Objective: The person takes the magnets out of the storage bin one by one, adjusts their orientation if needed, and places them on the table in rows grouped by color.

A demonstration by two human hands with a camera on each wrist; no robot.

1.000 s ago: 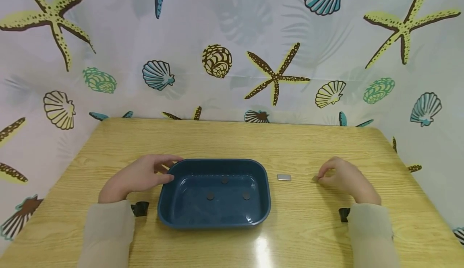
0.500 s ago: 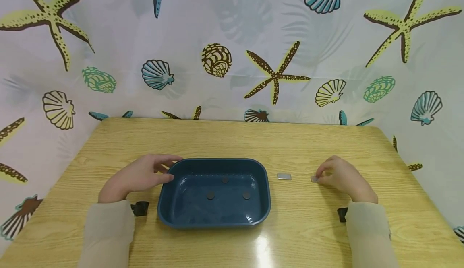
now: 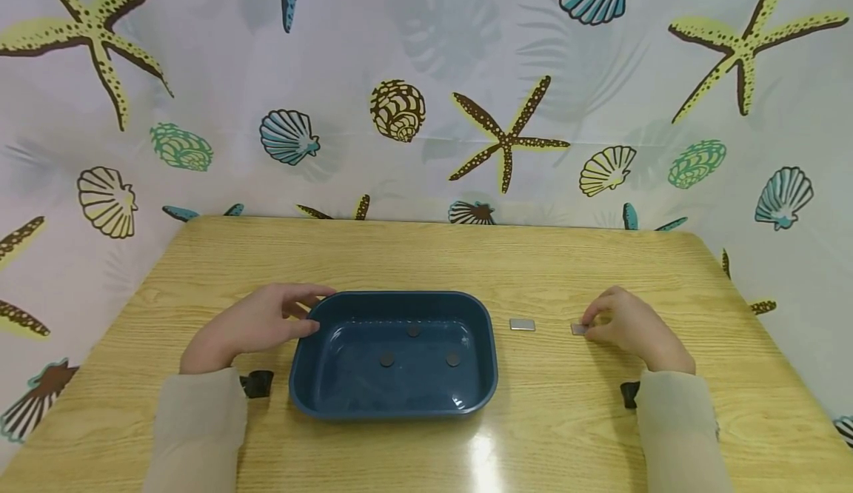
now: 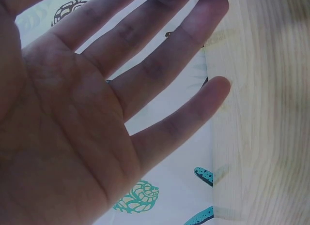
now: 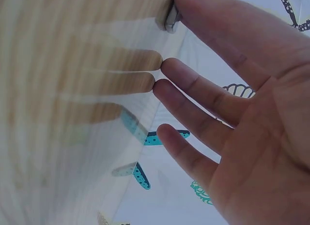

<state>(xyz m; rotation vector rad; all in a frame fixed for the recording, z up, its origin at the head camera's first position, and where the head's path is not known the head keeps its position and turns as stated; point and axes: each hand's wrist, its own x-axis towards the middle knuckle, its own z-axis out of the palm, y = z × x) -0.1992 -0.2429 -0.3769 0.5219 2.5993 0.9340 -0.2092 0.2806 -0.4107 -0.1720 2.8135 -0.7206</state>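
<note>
On the table, a dark blue tray (image 3: pixel 393 413) holds three small grey discs: one disc (image 3: pixel 386 360) near the centre, a second disc (image 3: pixel 414 331) toward the back, a third disc (image 3: pixel 452 360) to the right. My left hand (image 3: pixel 256 323) touches the tray's back-left rim, its fingers extended. To the tray's right lies a flat silver metal block (image 3: pixel 523 325). Further right, a similar small metal block (image 3: pixel 577 329) is pinched at its right end by the thumb and index finger of my right hand (image 3: pixel 626 329). The right wrist view shows this block (image 5: pixel 171 19) at the tabletop.
The wooden table (image 3: pixel 400 456) ends at the back against a white curtain (image 3: pixel 426 34) printed with shells and starfish. Black wrist mounts show beside both cuffs, including a left mount (image 3: pixel 258 384) close to the tray.
My right hand has shifted slightly left with its small block, which now shows flat on the table where it appeared tilted earlier. My left hand and the tray have stayed in place.
</note>
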